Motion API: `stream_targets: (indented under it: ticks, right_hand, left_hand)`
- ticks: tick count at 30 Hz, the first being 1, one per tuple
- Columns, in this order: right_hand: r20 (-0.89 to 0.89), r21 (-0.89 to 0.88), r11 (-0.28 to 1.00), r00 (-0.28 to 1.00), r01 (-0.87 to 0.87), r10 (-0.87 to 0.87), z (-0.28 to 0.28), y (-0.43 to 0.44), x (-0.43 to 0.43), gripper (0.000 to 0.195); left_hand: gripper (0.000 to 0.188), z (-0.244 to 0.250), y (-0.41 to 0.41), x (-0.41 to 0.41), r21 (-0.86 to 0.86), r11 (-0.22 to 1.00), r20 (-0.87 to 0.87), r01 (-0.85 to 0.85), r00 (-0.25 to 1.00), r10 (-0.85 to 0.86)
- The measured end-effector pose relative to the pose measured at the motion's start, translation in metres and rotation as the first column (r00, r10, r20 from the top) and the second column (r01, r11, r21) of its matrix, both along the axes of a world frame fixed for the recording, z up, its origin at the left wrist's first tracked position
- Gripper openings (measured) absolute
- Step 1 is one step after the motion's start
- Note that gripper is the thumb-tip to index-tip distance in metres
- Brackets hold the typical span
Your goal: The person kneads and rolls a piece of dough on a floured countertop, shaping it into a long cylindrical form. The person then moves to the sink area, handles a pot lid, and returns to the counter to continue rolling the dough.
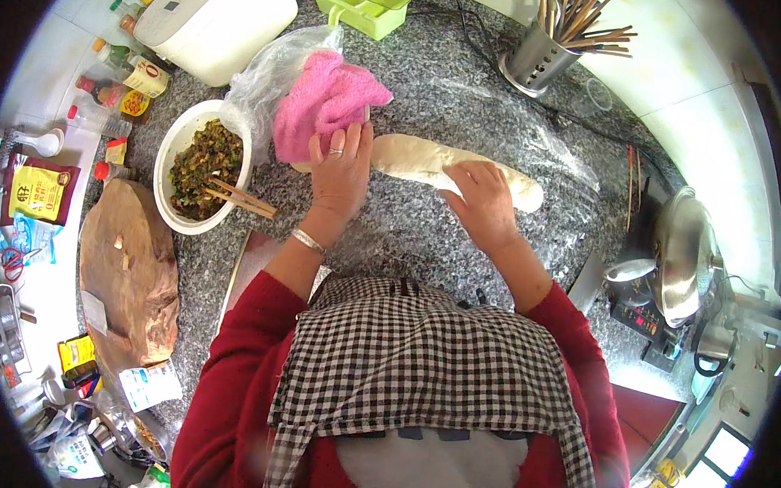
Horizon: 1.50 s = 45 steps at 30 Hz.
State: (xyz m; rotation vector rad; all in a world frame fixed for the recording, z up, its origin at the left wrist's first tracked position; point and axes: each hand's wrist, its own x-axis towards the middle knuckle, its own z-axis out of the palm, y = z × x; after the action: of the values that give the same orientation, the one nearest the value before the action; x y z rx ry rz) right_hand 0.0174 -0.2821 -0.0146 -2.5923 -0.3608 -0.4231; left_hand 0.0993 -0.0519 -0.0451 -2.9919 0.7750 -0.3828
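Observation:
A log of pale dough (411,159) lies across the floured granite counter. My right hand (485,202) rests on its right half, fingers bent over the top and thumb apart at the near side. My left hand (341,168), wearing a ring and a bracelet, lies at the dough's left end. Its fingers reach onto the near right edge of a crumpled pink cloth (328,101). Whether they pinch the cloth is hard to see. Pale edges show from under the cloth; what it covers is mostly hidden. Clear plastic film (260,85) lies against the cloth's left side.
Left of the cloth stands a white bowl (163,186) of chopped filling with chopsticks (244,200). Beyond are a wooden chopping board (128,263) and several bottles (134,71). A chopstick holder (539,59), black cable (481,33) and lidded pan (688,259) line the right side.

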Motion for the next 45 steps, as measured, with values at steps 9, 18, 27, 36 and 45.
stream_targets:
  ticks: [9,18,27,36,45]
  right_hand:
    - [-0.248,-0.121,0.979,0.960,-0.166,0.132,-0.019,0.005,0.062,0.080]
    - [-0.340,-0.069,0.977,0.925,-0.203,0.168,-0.025,-0.001,0.066,0.072]
    - [-0.193,-0.113,0.980,0.971,-0.165,0.142,-0.025,-0.014,0.043,0.080]
    - [-0.169,-0.057,0.970,0.960,-0.236,0.223,-0.036,-0.025,0.045,0.072]
    - [-0.121,-0.095,0.991,0.989,-0.097,0.085,-0.031,-0.030,0.039,0.086]
  left_hand:
    - [0.069,0.023,-0.026,0.017,-0.021,0.944,-0.020,0.328,0.944,-0.328]
    - [0.068,0.002,-0.012,0.034,-0.206,0.920,-0.169,0.332,0.914,-0.368]
    - [0.082,0.020,-0.023,0.018,-0.280,0.913,-0.253,0.296,0.895,-0.367]
    - [0.063,0.001,-0.022,0.031,-0.369,0.878,-0.365,0.305,0.821,-0.439]
    - [0.081,0.007,-0.034,0.024,-0.402,0.832,-0.162,0.383,0.864,-0.477]
